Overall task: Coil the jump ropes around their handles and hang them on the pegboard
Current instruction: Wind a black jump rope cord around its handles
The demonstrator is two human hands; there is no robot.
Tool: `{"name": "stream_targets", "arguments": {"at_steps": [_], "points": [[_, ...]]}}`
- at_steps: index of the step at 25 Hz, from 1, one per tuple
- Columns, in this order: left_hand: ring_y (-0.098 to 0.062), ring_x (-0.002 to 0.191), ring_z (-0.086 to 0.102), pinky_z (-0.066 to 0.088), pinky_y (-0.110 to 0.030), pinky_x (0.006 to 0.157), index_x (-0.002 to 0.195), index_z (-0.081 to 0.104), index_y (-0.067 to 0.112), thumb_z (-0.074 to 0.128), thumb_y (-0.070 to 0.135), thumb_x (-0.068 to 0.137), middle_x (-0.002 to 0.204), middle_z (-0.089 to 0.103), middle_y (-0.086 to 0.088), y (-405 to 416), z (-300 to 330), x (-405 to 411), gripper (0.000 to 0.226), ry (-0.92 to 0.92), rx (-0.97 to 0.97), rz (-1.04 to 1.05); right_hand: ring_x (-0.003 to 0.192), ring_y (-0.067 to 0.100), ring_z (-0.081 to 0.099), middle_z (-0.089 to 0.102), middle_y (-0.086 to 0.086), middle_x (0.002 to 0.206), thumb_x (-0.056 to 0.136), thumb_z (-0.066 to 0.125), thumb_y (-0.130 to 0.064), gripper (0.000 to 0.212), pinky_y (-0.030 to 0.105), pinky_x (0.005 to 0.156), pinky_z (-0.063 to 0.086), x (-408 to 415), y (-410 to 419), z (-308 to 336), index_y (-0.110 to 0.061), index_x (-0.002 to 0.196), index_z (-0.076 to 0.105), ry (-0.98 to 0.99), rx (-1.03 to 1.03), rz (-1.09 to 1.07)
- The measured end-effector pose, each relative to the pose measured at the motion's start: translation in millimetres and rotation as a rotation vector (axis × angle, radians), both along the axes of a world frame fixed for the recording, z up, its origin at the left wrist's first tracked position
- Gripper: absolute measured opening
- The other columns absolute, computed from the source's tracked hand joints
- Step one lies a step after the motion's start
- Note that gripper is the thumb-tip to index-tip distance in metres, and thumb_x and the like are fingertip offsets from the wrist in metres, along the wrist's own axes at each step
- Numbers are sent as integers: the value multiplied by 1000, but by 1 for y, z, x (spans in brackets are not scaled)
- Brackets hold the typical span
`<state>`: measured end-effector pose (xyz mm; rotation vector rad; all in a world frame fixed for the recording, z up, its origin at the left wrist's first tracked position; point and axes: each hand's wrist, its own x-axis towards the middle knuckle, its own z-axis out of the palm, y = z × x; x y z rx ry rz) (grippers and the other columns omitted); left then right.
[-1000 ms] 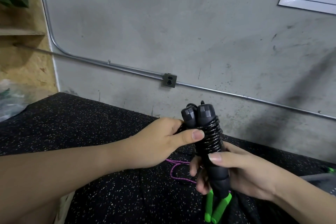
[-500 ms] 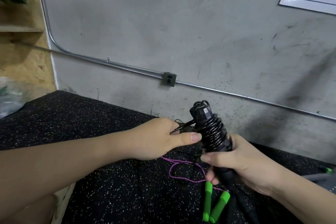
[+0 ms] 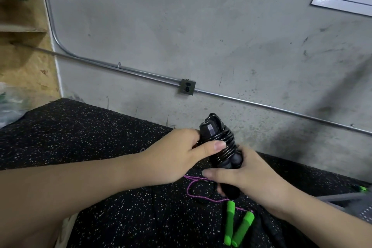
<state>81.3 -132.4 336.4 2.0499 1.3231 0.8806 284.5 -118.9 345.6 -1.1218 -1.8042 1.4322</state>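
Observation:
A black jump rope (image 3: 221,147) is coiled tightly around its two black handles, held upright and tilted left above the floor. My right hand (image 3: 247,175) grips the lower part of the handles. My left hand (image 3: 181,157) grips the upper coils, thumb lying across the front of them. Below lies a second jump rope with two green handles (image 3: 237,225) side by side and a purple cord (image 3: 193,189) looping on the mat. No pegboard is in view.
A black speckled rubber mat (image 3: 90,147) covers the floor up to a grey concrete wall with a metal conduit and socket box (image 3: 187,86). Wooden shelving (image 3: 22,30) stands at the left. A grey object (image 3: 354,203) lies at the right edge.
The bundle has tilted left and dropped slightly. My left hand has closed back onto the upper coils after pulling the rope end sideways. The green handles lie lower in view.

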Motion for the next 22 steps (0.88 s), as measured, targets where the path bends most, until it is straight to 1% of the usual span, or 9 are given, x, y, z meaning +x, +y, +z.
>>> {"name": "stream_targets", "arguments": {"at_steps": [2,4,5,7,9,11,13,18,22], "points": [[-31,102,71,53,-54,94,110,69,13,41,82,90,106,75,-12,-3,-2,-6,77,-25,-42,-77,69,30,64,68,20,87,84,81,-16,21,36,66,55,8,-5,5,-9,101,70,67,-271,247],[-11,88,70,54,-35,86,104,69,15,44,66,100,91,75,7,-8,0,-7,56,-67,-51,-129,70,28,61,63,18,85,85,78,-19,35,36,68,53,16,-6,8,-4,114,67,200,-524,428],[-3,80,67,53,-27,81,101,68,17,46,60,102,84,73,14,-10,3,-7,49,-96,-54,-147,67,26,58,59,15,81,85,79,-18,35,36,66,51,17,-7,7,-2,112,65,237,-551,455],[-9,86,71,56,-33,86,107,69,21,49,65,98,91,76,10,-11,4,-9,49,-91,-48,-148,61,23,51,53,11,71,83,81,-12,26,35,61,47,15,-8,6,-3,98,60,191,-419,411],[-17,88,72,56,-41,88,104,71,23,48,82,86,93,77,1,-8,5,-12,66,-7,-28,-88,56,22,47,53,10,63,83,78,-8,21,32,57,44,11,-9,7,-5,82,58,96,-185,293],[-14,58,54,46,-27,61,75,60,16,46,83,83,63,58,4,-7,6,-14,68,58,-17,8,52,22,46,53,10,57,85,77,-8,24,30,56,43,10,-7,9,-9,74,56,36,25,175],[-9,52,37,29,-24,52,64,48,19,47,74,85,56,39,7,-10,9,-8,59,38,-11,21,50,22,45,51,8,54,88,77,-4,27,30,53,40,7,-6,8,-8,74,54,-9,177,80],[-5,61,46,39,-28,60,88,67,13,44,78,81,65,51,1,-12,8,-2,70,-12,7,55,51,10,40,48,-6,56,87,75,0,17,21,49,35,-1,-5,1,-6,81,60,-45,332,-49],[-4,52,42,36,-21,55,77,64,17,43,81,74,57,47,9,-18,13,14,68,-59,51,124,56,3,56,68,-8,67,87,74,-3,18,20,53,44,-7,-11,5,-19,91,68,-90,452,-102]]}}
